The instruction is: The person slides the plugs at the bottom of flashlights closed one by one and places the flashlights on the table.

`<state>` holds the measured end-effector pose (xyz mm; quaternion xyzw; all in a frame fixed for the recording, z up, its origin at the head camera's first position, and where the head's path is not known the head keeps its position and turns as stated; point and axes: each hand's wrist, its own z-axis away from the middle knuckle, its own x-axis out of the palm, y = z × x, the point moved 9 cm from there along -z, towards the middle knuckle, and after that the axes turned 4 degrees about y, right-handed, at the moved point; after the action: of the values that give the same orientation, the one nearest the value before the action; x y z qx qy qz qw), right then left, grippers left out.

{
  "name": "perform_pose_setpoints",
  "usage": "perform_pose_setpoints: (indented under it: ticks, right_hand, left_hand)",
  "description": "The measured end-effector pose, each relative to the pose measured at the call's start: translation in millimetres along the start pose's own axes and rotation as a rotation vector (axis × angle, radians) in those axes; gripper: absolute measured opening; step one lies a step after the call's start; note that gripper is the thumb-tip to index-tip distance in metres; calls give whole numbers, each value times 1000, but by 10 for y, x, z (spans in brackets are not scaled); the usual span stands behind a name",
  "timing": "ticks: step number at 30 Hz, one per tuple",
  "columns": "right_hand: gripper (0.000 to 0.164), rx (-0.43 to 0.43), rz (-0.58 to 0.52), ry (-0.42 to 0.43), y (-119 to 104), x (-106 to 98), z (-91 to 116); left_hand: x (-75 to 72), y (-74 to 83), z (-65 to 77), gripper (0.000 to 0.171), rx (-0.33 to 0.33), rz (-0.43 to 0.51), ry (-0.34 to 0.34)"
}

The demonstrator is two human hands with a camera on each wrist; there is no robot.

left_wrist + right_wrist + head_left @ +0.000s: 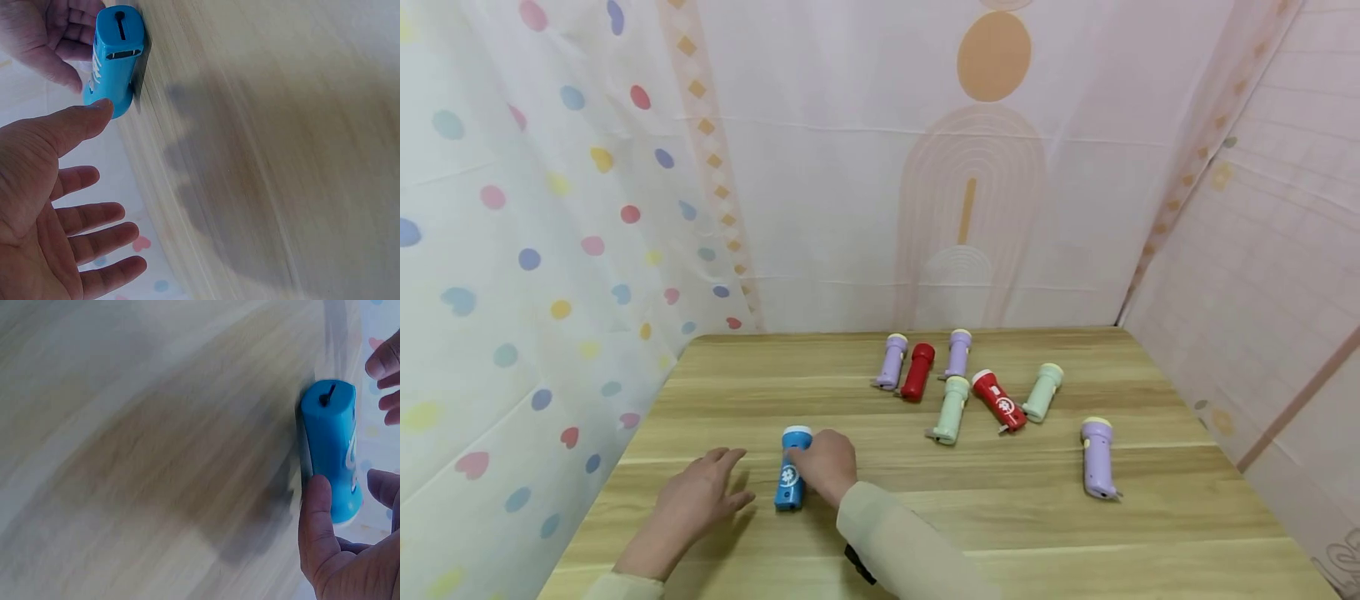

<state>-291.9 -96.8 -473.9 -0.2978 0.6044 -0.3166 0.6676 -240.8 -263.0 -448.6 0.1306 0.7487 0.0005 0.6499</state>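
Observation:
A blue flashlight (788, 492) lies on the wooden table, its white lens end pointing away and a white emblem on its upper side. My right hand (829, 465) holds it from the right near the head, with the thumb (317, 515) against its side. To the left of the flashlight is my left hand (696, 492), fingers spread and relaxed, nothing in it. In the left wrist view the left thumb (84, 125) overlaps the lens end of the flashlight (119, 62), whose tail shows a keyhole-shaped slot.
Farther back on the table (730, 375) lie purple flashlights (892, 364), red flashlights (917, 373) and pale green flashlights (951, 412), some with small flip-out prongs. One purple flashlight (1098, 460) lies apart on the right. Patterned curtains (820, 208) border the table.

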Motion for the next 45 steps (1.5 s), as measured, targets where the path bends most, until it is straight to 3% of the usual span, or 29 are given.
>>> perform_pose_setpoints:
  ticks: [6, 14, 18, 28, 36, 45]
  right_hand:
    - [53, 19, -14, 18, 62, -124, -49]
    - [34, -26, 4, 39, 100, -320, -93]
    - [39, -28, 35, 52, 142, -456, -122]
    - [42, -74, 84, 98, 269, -913, -228]
    - [40, -89, 111, 121, 413, -1280, -240]
    - [37, -29, 154, 200, 672, -1860, -284]
  left_hand:
    - [44, 30, -14, 67, 5, 7, -5]
    - [82, 66, -51, 66, 11, 7, -9]
    - [81, 86, -85, 67, 22, 9, -11]
    - [55, 158, -190, 65, 60, 29, 4]
    - [107, 260, -262, 65, 69, 44, -34]
    - [167, 278, -261, 65, 41, 42, -57]
